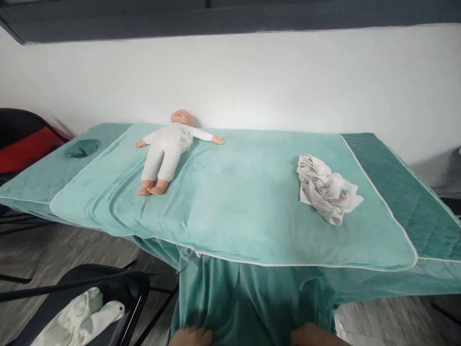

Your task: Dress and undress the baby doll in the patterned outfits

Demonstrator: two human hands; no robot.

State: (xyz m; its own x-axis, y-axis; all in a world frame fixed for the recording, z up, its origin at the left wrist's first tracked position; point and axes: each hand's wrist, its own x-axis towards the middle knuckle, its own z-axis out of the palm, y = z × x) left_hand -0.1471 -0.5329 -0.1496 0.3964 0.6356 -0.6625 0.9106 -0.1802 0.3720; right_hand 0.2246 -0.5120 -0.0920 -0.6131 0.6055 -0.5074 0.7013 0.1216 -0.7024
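Nearest me, the left hand (191,337) and right hand (315,335) sit low, well apart, by the green skirt (245,293) that hangs from the bed's near side. Both are cut off below; I can't tell whether their fingers are spread or pinching fabric. Left of them stands a chair (120,284). Above, the pale-edged mat (245,206) covers most of the bed (406,192), stopping short of both ends. A crumpled cloth (326,190) lies inside its right edge; a broad stretch of mat separates it from the doll (167,142), arms out, head by the far edge, near the wall (252,81).
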